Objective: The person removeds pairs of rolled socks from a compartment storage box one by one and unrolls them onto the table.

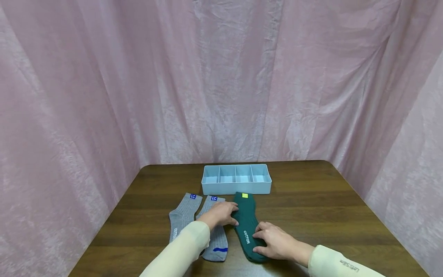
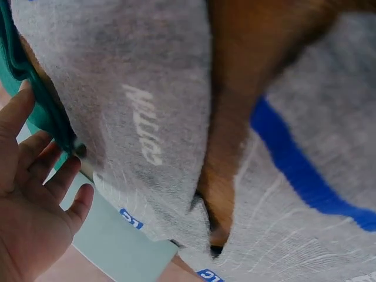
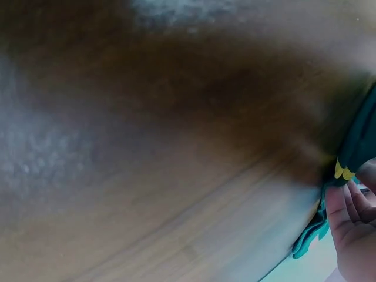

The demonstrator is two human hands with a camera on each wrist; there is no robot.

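Both hands (image 1: 221,215) (image 1: 273,240) press the green sock (image 1: 246,223) beside grey socks (image 1: 199,225), near the tray (image 1: 236,188).

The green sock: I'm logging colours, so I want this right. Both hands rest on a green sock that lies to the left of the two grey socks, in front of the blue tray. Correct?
Not quite. The head view shows the green sock to the right of the grey socks. The left hand and right hand do rest on it, before the blue tray.

Socks (image 1: 246,227) in front of tray (image 1: 236,187).
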